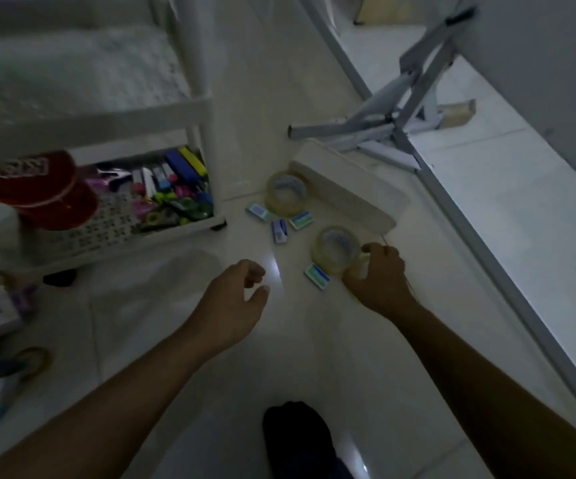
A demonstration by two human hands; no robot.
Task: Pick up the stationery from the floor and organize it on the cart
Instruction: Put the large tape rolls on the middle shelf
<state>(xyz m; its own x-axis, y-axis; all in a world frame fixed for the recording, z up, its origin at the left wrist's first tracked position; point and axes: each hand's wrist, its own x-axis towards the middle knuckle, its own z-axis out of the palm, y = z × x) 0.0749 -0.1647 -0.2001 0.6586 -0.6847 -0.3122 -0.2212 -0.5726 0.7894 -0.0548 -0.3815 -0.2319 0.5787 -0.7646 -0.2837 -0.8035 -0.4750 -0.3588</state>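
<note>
Right now the right hand (378,274) closes its grip around a roll of clear tape (336,249) on the floor, right of centre. The left hand (241,292) hovers open and empty. Next, I'd guess, a lift and carry to the cart (107,122) at upper left; a second roll (285,192) and small boxes (279,229) remain.

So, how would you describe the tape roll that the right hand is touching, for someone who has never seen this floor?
Start at the white cart, then look right across the floor to the flat white tray. Two clear tape rolls lie beside it; the wanted tape roll is the nearer one, with the right hand on it.
</note>
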